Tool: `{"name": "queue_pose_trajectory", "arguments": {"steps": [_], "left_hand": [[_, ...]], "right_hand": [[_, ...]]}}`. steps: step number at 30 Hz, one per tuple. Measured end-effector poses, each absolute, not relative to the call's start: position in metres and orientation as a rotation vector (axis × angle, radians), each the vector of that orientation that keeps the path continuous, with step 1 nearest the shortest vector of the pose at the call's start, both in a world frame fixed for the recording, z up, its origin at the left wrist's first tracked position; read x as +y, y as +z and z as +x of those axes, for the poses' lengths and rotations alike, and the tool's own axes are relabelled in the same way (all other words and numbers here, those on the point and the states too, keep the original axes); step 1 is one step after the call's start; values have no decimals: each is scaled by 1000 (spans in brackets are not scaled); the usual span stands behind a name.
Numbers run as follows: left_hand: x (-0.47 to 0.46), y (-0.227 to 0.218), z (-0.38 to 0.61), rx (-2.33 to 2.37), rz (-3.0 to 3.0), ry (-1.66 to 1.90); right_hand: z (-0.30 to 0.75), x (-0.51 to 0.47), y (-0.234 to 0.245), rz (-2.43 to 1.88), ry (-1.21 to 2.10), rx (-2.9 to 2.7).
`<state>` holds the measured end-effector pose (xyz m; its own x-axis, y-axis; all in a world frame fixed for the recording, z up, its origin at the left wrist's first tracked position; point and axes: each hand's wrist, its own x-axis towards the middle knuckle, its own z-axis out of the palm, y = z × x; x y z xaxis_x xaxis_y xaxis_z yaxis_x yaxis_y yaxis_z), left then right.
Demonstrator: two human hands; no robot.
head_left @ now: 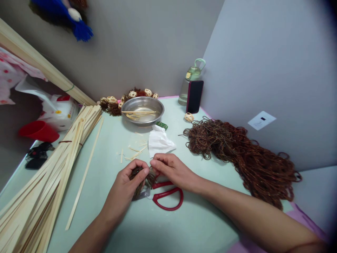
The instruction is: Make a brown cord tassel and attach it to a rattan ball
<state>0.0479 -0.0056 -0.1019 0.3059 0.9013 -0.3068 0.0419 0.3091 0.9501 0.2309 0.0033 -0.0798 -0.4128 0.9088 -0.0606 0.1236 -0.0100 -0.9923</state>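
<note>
Two hands meet at lower centre: left hand point(126, 186) and right hand point(171, 170) both pinch a brown cord bundle point(144, 176), largely hidden by fingers, over red scissors point(167, 198). At upper centre, a steel bowl point(160, 113) holds bamboo slivers point(139, 113). A phone point(195, 96) hides part of the water bottle point(190, 79).

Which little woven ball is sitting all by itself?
The ball beside the black phone, right of the metal bowl. The other balls huddle together behind the bowl.

Strips point(47, 175) lie left on the worktop point(110, 211), cord point(244, 154) right, bowl point(143, 110) far, scissors point(165, 196) near, seemingly partly under both hands.
</note>
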Motion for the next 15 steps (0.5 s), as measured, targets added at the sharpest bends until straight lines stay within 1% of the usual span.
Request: {"name": "queue_pose_trajectory", "arguments": {"steps": [5, 10, 15], "left_hand": [[-5, -102, 48, 1076, 1081, 831], [-6, -102, 48, 1059, 1073, 792], [-6, -101, 49, 1048, 1049, 756]], "right_hand": [[228, 4, -83, -1059, 1498, -1463], [226, 3, -83, -1073, 1532, -1390], [225, 1, -80, -1135, 1511, -1432]]}}
